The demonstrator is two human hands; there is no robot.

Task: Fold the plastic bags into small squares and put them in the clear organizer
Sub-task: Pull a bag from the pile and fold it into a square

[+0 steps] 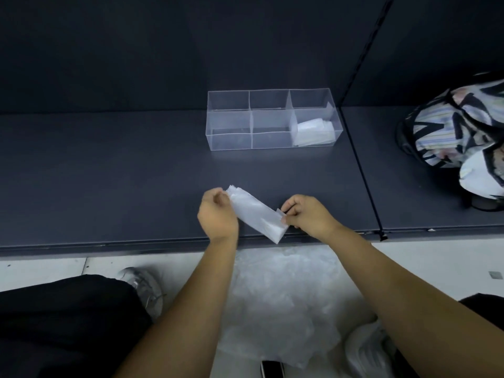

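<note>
1. Two hands hold one folded plastic bag (256, 214), a long, narrow white strip, in front of the clear organizer (229, 140). The strip is on the person's side of the organizer and well apart from it, above the front edge of the dark shelf (109, 173).
2. The left hand (216, 214) has its fingers curled round the strip's end nearer the organizer.
3. The right hand (305, 215) pinches the other end between thumb and fingertips, so the strip slants away from the organizer towards the right.
4. The organizer stands on the shelf and has six compartments in two rows of three. Its front right compartment holds folded white bags (313, 132).
5. A loose pile of plastic bags (283, 296) lies on the pale floor, farther from the organizer than the hands, between the two forearms.
6. A patterned bag (458, 124) sits to the right of the organizer, past a thin dark upright.
</note>
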